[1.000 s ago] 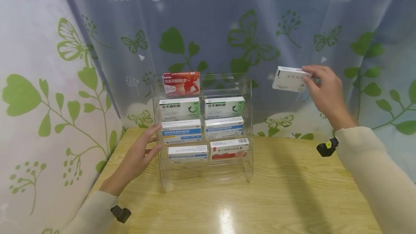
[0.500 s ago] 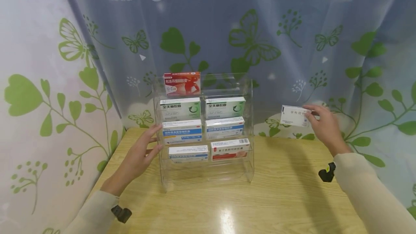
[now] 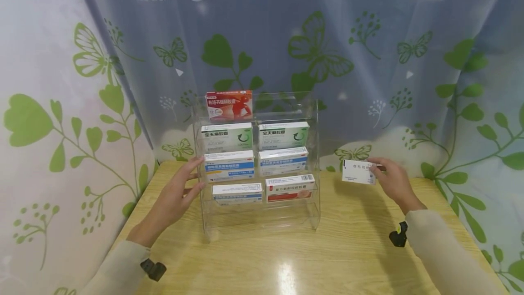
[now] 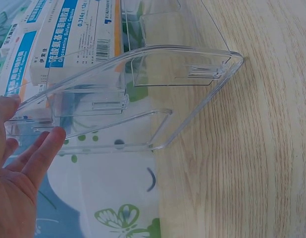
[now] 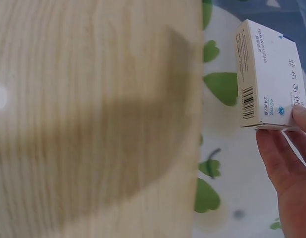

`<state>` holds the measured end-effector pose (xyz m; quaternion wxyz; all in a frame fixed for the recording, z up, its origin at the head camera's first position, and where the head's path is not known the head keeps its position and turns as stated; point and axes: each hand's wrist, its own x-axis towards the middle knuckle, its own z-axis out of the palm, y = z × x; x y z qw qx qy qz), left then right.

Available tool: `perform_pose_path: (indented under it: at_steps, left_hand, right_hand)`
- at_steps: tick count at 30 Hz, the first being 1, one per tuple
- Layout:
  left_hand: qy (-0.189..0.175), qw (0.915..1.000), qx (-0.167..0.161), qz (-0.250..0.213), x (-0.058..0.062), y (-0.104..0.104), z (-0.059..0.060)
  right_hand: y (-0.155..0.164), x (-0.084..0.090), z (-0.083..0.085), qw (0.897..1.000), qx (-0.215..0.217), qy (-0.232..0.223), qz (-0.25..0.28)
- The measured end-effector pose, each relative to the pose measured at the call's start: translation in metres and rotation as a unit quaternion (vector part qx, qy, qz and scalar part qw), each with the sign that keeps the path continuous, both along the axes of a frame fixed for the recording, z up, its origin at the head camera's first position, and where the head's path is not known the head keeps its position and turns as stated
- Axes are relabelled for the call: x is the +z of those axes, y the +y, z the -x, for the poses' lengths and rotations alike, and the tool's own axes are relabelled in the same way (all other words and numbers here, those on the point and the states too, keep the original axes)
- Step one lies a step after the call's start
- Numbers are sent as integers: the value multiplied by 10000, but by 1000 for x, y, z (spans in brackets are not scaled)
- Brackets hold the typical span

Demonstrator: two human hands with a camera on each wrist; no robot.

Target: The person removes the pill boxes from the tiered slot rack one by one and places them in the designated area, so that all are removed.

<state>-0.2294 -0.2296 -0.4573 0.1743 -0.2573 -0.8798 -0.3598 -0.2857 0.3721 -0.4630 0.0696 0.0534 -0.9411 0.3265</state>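
One white box, dark-lettered with a barcode, is pinched in your right hand, right of centre in the head view. Your left hand, fingers extended, touches one clear rack mid-frame, bearing seven boxes.

Wood-grain table; clear tiered rack standing on it, seven boxes in tiers.

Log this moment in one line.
Left hand: touches clear rack | Right hand: holds white box beside rack | Red box: rack's top row
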Motion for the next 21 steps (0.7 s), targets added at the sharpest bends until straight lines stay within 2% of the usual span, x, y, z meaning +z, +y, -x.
perform_pose_path:
  at_steps: [9, 14, 21]
  left_hand:
    - [36, 10000, 10, -50, 0, 1, -1]
    - [6, 9999, -27, -111, 1, 3, -2]
    - [4, 10000, 1, -97, 2, 2, -3]
  right_hand:
    - [-11, -29, 3, 9990, 177, -414, 68]
    - [-14, -44, 2, 9985, 207, -494, 69]
    - [-16, -55, 5, 9964, 324, -775, 73]
